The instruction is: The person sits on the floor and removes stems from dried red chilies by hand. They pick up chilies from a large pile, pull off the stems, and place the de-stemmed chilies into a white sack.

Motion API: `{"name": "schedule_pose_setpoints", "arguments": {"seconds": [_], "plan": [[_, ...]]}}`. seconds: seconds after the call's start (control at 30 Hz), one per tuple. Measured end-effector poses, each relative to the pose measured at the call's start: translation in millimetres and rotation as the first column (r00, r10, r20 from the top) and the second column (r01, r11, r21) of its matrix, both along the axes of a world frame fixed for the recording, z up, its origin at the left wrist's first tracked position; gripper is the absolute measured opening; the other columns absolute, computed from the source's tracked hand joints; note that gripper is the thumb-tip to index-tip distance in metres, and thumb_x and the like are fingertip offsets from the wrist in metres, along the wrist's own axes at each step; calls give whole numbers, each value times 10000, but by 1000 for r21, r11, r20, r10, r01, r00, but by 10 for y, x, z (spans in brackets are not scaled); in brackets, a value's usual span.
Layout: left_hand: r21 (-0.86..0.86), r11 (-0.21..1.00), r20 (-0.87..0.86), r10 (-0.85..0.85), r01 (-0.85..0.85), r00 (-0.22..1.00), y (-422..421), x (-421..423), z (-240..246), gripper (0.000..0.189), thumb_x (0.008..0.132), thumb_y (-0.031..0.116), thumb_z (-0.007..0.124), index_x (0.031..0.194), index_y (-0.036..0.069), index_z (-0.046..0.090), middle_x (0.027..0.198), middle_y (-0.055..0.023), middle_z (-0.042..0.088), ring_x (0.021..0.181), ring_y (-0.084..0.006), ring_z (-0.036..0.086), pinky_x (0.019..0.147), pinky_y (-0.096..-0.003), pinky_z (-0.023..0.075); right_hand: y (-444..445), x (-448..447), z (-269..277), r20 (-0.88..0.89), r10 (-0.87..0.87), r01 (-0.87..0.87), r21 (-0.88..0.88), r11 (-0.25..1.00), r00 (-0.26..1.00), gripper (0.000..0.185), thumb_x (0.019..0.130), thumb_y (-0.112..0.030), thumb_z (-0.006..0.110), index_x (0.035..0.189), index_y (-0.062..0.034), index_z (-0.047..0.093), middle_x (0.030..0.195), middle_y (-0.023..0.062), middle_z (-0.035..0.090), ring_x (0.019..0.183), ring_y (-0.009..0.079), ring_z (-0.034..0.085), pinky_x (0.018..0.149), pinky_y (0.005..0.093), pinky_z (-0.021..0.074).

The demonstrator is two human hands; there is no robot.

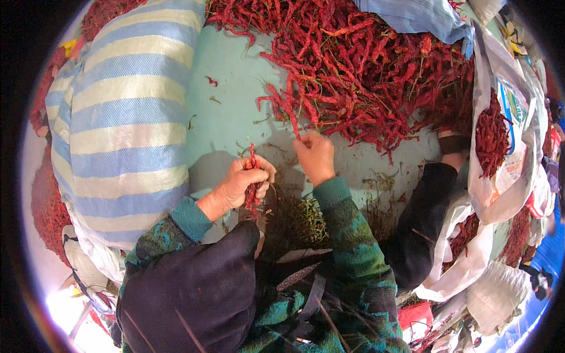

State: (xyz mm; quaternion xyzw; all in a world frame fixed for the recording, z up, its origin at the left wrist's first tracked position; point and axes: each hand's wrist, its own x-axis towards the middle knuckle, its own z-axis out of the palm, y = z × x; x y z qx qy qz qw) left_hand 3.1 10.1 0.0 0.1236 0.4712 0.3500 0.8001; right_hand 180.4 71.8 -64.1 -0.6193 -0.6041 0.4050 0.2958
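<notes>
My left hand is closed around a small bunch of dried red chili peppers, held upright above my lap. To its right, my right hand pinches the lower end of a dried red chili at the near edge of a large heap of dried chilies. Many peppers in the heap still have pale stems. Loose green-brown stems lie in a pile between my legs, partly hidden by my right sleeve.
A bulging blue-and-white striped woven sack stands at the left. At the right is a white sack with chilies on it, and an open white bag holding more. Blue cloth overlies the heap's far side. Scattered stems lie on the pale green surface.
</notes>
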Motion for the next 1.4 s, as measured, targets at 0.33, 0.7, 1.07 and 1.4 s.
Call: {"name": "schedule_pose_setpoints", "arguments": {"seconds": [0.33, 0.7, 1.07, 1.4], "plan": [[-49, 992, -105, 113, -118, 988, 21, 48, -93, 180, 845, 189, 622, 886, 26, 557, 630, -17, 490, 493, -95, 440, 437, -247, 342, -754, 29, 342, -280, 110, -156, -147, 977, 954, 117, 786, -64, 632, 868, 17, 615, 674, 43, 591, 632, 66, 512, 586, 237, 437], [-137, 983, -216, 94, -125, 972, -36, 57, -139, 120, 839, 157, 621, 835, 57, 555, 657, -16, 535, 475, -98, 466, 434, -243, 376, -727, 58, 510, -623, 182, -416, -254, 873, 761, 92, 810, -69, 607, 772, 8, 574, 658, 58, 545, 628, 131, 514, 603, 291, 434], [-194, 970, 14, 153, -147, 988, 48, -186, -265, 207, 829, 215, 608, 728, 63, 512, 670, -51, 533, 522, -124, 462, 446, -265, 366, -871, 278, 530, 181, 695, -656, -234, 717, 695, 226, 844, -238, 555, 723, -50, 591, 703, 162, 580, 669, 358, 570, 553, 438, 450], [-214, 964, 93, 183, -160, 979, 63, -89, -172, 136, 845, 164, 602, 820, 43, 543, 685, -15, 490, 589, -143, 483, 502, -273, 394, 228, 58, 17, 544, -102, 54, 104, 993, 833, 241, 787, -212, 647, 959, -63, 567, 879, 165, 553, 716, 356, 574, 573, 468, 471]]}}
